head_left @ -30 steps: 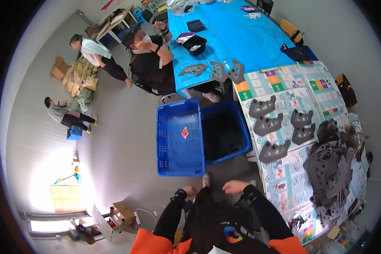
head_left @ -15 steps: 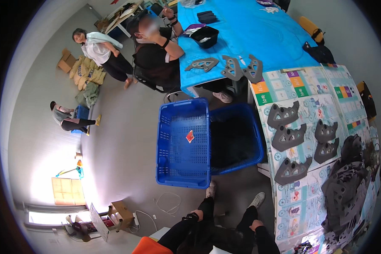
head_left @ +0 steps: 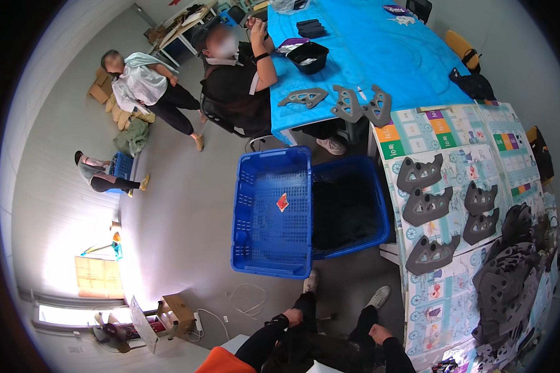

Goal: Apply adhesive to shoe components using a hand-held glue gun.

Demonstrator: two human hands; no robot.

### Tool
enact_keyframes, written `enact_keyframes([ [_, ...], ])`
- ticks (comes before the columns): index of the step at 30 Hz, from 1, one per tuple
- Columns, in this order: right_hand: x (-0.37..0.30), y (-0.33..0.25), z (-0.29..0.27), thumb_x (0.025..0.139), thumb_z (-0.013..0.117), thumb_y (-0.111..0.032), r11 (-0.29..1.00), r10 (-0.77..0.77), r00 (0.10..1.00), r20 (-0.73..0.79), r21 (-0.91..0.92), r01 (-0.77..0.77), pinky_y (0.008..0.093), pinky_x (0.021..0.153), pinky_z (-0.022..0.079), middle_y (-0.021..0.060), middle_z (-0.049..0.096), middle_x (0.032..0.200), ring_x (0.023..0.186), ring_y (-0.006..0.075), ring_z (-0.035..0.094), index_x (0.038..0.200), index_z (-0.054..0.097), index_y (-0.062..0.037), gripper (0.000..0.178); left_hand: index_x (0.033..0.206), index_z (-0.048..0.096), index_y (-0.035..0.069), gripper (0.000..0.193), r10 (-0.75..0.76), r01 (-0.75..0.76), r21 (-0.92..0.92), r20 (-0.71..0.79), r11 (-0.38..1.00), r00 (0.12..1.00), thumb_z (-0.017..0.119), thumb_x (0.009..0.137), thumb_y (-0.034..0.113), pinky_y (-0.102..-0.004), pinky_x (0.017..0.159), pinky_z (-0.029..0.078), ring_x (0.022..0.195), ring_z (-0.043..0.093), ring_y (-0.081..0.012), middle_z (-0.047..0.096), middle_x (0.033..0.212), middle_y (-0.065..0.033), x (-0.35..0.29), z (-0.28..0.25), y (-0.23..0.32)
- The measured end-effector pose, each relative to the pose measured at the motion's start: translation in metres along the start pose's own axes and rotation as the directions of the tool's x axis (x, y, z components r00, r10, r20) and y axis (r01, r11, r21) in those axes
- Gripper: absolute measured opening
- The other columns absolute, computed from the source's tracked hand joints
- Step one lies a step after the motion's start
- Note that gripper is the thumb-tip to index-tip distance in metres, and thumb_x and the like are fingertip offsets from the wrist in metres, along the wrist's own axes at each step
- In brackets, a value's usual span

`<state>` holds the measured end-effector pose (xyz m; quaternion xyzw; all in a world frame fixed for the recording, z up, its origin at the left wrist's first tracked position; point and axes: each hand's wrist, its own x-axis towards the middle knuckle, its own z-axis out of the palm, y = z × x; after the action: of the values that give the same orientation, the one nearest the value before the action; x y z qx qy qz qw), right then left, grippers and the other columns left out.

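My left hand (head_left: pixel 294 317) rests on my left thigh with its fingers curled in and nothing visible in it. Over on my right thigh lies my right hand (head_left: pixel 379 334), loosely closed and also without anything showing in it. In front of my feet stands a blue perforated plastic crate (head_left: pixel 272 264), tilted against a second blue crate (head_left: pixel 384 211) that holds a dark mass. A small red-and-white piece (head_left: pixel 282 202) lies in the nearer crate. Grey molded parts with cut-outs (head_left: pixel 428 205) lie spaced on the table to my right, apart from my hands.
A heap of dark grey parts (head_left: pixel 507 286) covers the near right of the patterned table (head_left: pixel 432 304). Behind, a blue-covered table (head_left: pixel 379 50) bears a black bin (head_left: pixel 308 59). A seated person (head_left: pixel 236 87) works there; another person (head_left: pixel 146 87) walks at left. A white cable (head_left: pixel 214 314) lies on the floor.
The person at the left has stepped nearer with one leg forward. The seated person has raised their hands together. My hands have shifted only slightly, and the view has moved a little.
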<state>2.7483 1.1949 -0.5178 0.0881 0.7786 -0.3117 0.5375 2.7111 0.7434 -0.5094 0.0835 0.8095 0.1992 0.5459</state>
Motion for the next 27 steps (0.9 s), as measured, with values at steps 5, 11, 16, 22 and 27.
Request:
enact_keyframes([
  [5,0.002,-0.012,0.002,0.094,0.067,-0.017,1.000,-0.015,0.969,0.248,-0.016,0.020,0.0386,0.067,0.053,0.0075,0.069,0.084,0.075,0.0202,0.066,0.099,0.065,-0.0089,0.010,0.106,0.069,0.004,0.026,-0.114,0.066,-0.289,-0.153,0.955,0.982,0.069,0.089,0.024,-0.0501,0.083,0.055,0.100,0.069,-0.0439,0.073,0.104,-0.0225,-0.012,0.006,-0.009],
  [11,-0.036,-0.004,0.010,0.087,0.053,-0.001,0.929,-0.225,0.767,0.601,0.370,-0.016,0.0303,0.070,0.050,0.0016,0.066,0.092,0.079,0.0133,0.061,0.107,0.068,-0.0053,0.025,0.099,0.074,0.004,0.024,0.375,-0.344,-0.151,0.322,0.927,0.869,0.062,0.086,0.020,-0.0471,0.085,0.055,0.099,0.072,-0.0336,0.075,0.099,-0.0186,-0.035,-0.010,-0.011],
  [16,-0.033,0.022,0.024,0.088,0.054,-0.005,0.970,-0.241,0.899,0.365,0.126,0.209,0.0333,0.082,0.054,0.0060,0.074,0.100,0.090,0.0189,0.068,0.108,0.071,-0.0047,0.026,0.111,0.067,0.001,0.028,0.177,-0.052,-0.246,0.519,0.968,0.837,0.062,0.089,0.017,-0.0490,0.080,0.053,0.089,0.070,-0.0322,0.073,0.100,-0.0197,-0.042,0.008,-0.031],
  [22,0.009,-0.005,0.006,0.089,0.062,-0.015,0.995,-0.031,0.973,0.230,-0.085,0.052,0.0353,0.085,0.055,0.0096,0.077,0.100,0.096,0.0224,0.072,0.102,0.075,-0.0073,0.020,0.142,0.053,0.008,0.051,0.018,-0.140,-0.262,-0.421,0.955,0.907,0.063,0.092,0.015,-0.0498,0.087,0.055,0.100,0.068,-0.0430,0.072,0.103,-0.0231,-0.025,-0.043,0.019],
  [27,0.000,-0.030,-0.011,0.089,0.062,-0.028,0.989,0.056,0.983,0.173,-0.142,-0.031,0.0414,0.092,0.055,0.0126,0.076,0.106,0.105,0.0330,0.072,0.103,0.077,-0.0166,0.024,0.155,0.038,0.009,0.068,-0.016,-0.223,-0.277,-0.660,0.935,0.751,0.061,0.092,0.008,-0.0508,0.086,0.053,0.098,0.068,-0.0418,0.070,0.099,-0.0228,-0.051,-0.110,0.069],
])
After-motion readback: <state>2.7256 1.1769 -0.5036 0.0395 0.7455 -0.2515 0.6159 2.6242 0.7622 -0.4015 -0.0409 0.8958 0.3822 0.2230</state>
